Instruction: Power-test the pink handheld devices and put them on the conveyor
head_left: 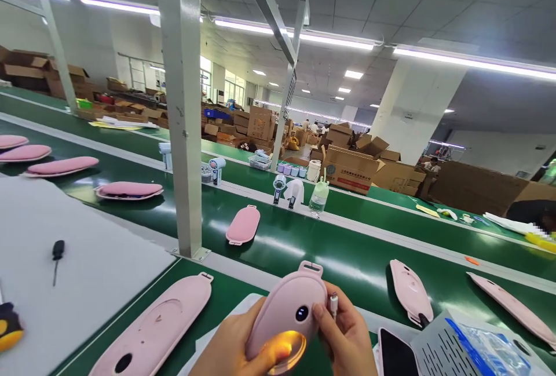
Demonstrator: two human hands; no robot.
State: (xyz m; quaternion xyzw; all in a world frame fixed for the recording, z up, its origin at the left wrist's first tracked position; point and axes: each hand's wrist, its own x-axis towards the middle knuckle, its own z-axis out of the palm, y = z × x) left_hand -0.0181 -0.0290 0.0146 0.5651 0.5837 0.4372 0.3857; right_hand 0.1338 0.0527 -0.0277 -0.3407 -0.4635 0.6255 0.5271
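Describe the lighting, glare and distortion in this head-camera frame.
Head view: ceiling light strips glare brightly and streak across the glossy green belt; wide-angle distortion bends the post and belt edges; the pink device glows orange under the left hand's thumb.

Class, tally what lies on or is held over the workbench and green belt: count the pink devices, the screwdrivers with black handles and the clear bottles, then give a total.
Pink devices: 9, one of them held in the left hand and right hand
Black-handled screwdrivers: 1
Clear bottles: 1
Total: 11
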